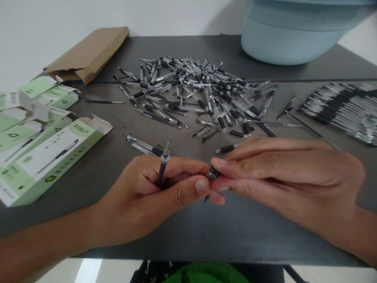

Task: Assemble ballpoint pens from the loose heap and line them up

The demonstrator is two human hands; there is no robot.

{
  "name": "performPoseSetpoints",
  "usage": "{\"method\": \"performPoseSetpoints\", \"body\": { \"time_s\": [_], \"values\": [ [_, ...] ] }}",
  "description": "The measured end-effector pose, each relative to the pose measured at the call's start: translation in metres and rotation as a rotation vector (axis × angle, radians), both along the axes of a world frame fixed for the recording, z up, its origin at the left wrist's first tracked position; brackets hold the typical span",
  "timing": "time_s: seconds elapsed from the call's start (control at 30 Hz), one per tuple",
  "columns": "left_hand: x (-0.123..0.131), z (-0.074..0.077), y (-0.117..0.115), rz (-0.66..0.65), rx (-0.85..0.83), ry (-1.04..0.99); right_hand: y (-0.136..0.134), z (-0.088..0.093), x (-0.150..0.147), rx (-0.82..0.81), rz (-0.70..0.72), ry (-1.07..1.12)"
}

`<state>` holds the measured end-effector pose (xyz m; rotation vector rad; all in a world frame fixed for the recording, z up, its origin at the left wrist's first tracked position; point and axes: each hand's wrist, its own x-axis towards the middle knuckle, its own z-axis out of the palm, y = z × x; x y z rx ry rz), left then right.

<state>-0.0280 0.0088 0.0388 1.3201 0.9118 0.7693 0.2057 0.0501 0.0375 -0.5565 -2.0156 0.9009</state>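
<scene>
My left hand (pixel 153 200) is closed, with a dark pen refill (pixel 162 167) standing tip up between its thumb and forefinger. Its thumb and fingertips also meet a small clear-and-black pen part (pixel 211 173). My right hand (pixel 294 177) pinches that same part from the other side, thumb against forefinger. Most of the part is hidden by the fingertips, and a thin dark point shows below them. Just behind my hands lie a few clear pens with black grips (pixel 143 144). Another black-gripped piece (pixel 226 149) rests beside my right fingers.
A heap of loose pen parts (pixel 194 84) spreads over the dark table (pixel 188 232). Pens in a neat row (pixel 347 106) lie at the right. Green-and-white pen boxes (pixel 55 157) and a brown paper bag (pixel 91 53) occupy the left. A pale blue tub (pixel 294 39) stands at the back right.
</scene>
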Motion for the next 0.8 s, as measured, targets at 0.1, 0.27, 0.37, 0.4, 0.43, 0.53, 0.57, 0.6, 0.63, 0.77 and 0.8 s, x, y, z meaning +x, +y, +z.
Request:
{"method": "performPoseSetpoints", "body": {
  "time_s": [0.1, 0.27, 0.37, 0.4, 0.43, 0.53, 0.57, 0.6, 0.63, 0.77, 0.8],
  "values": [
    [0.0008, 0.0016, -0.0006, 0.006, -0.011, -0.018, 0.0014, 0.0003, 0.0036, -0.008, 0.006, -0.035],
    [0.0004, 0.0004, -0.0013, 0.017, 0.011, 0.017, 0.0022, -0.0049, 0.0052, -0.041, 0.009, -0.058],
    [-0.0006, -0.0025, -0.0016, 0.024, 0.007, 0.014, 0.0024, -0.0085, 0.0038, -0.076, 0.013, -0.038],
    [-0.0009, -0.0034, -0.0017, 0.03, 0.009, 0.012, 0.0027, -0.0091, 0.0032, -0.076, 0.028, -0.023],
    [-0.0012, -0.0042, -0.0018, 0.032, 0.011, 0.014, 0.0031, -0.0093, 0.0025, -0.077, 0.044, -0.009],
    [-0.001, -0.0054, -0.0014, 0.028, 0.023, 0.024, 0.0039, -0.0079, 0.0004, -0.078, 0.09, 0.014],
    [-0.0006, -0.0055, -0.0011, 0.023, 0.02, 0.021, 0.0039, -0.0071, -0.0002, -0.083, 0.079, 0.015],
    [-0.0002, -0.0056, -0.0008, 0.025, 0.016, 0.008, 0.0037, -0.0063, -0.0007, -0.09, 0.057, 0.017],
    [0.0002, -0.0054, -0.0006, 0.032, 0.013, -0.012, 0.0036, -0.0058, -0.0012, -0.095, 0.032, 0.019],
    [0.0009, -0.0025, 0.0001, 0.033, 0.027, -0.011, 0.0026, -0.0063, -0.0034, -0.093, 0.006, 0.071],
    [0.0008, -0.0013, 0.0003, 0.03, 0.033, 0.008, 0.0023, -0.0068, -0.0038, -0.096, 0.012, 0.079]
  ]
}}
